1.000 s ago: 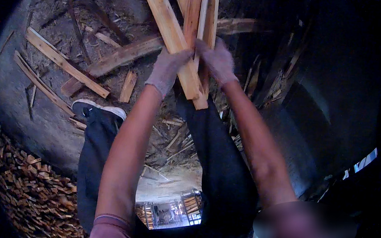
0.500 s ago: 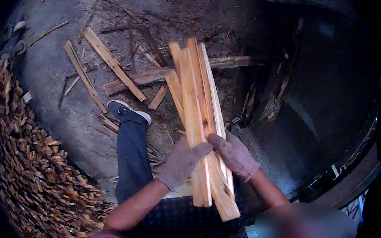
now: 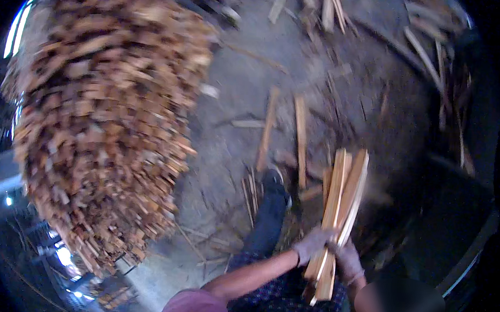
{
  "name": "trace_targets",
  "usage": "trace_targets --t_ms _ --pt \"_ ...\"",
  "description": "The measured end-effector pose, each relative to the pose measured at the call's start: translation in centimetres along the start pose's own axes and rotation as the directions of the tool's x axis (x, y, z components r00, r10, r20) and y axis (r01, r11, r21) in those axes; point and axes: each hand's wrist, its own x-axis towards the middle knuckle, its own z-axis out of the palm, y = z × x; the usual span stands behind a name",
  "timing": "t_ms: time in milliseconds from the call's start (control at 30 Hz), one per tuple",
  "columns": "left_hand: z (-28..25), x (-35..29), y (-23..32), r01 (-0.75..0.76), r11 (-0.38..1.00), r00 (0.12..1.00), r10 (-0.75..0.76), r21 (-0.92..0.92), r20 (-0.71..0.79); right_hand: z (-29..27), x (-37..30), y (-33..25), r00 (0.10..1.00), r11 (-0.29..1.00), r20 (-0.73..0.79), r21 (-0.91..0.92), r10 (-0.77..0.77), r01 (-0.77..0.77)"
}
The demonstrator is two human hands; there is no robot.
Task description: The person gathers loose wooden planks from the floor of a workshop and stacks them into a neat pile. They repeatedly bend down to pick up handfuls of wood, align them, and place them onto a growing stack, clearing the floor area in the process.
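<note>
A bundle of long wooden sticks stands out lengthwise in front of me, at the lower right. My left hand, in a pale work glove, is wrapped round the bundle from its left side. From the right, my right hand, gloved alike, grips the same sticks close to the left one. The near ends of the sticks reach back over my dark checked garment; the far ends fan slightly apart. Some of my fingers are hidden behind the wood.
A tall stack of cut firewood fills the left. Loose wooden strips and dark scraps lie on the grey floor past my shoe. More offcuts lie at the far side. A dark surface is at the right.
My view has swung left, so the firewood stack now shows largely in full. The bundle appears lower and further right, still gripped by both hands.
</note>
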Motion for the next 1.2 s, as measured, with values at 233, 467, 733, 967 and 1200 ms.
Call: trace_targets --t_ms 233,467,733,967,1200 --pt "-3.1 -16.5 6.8 -0.595 0.525 0.713 0.694 0.608 0.098 11.1 -12.6 -16.7 0.947 0.924 0.141 -0.219 -0.287 0.313" --pt "-5.6 -29.8 23.0 -0.750 -0.228 -0.123 0.970 0.620 0.208 24.0 -23.3 -35.7 0.603 0.501 0.417 -0.336 -0.680 0.797" --pt "-17.1 -55.9 48.2 -0.651 -0.283 -0.288 0.951 0.704 0.116 48.7 -34.4 -58.8 0.217 -0.177 0.645 -0.488 -0.733 0.855" --pt "-33.0 -75.2 52.3 0.264 0.248 -0.268 0.947 0.932 -0.177 73.6 -18.9 -72.1 0.092 -0.581 0.662 -0.708 -0.743 0.400" --pt "-45.0 -70.3 51.1 0.871 -0.200 0.269 0.959 0.449 -0.093 79.8 -9.6 -69.0 -0.070 -0.666 0.683 -0.678 -0.727 0.311"
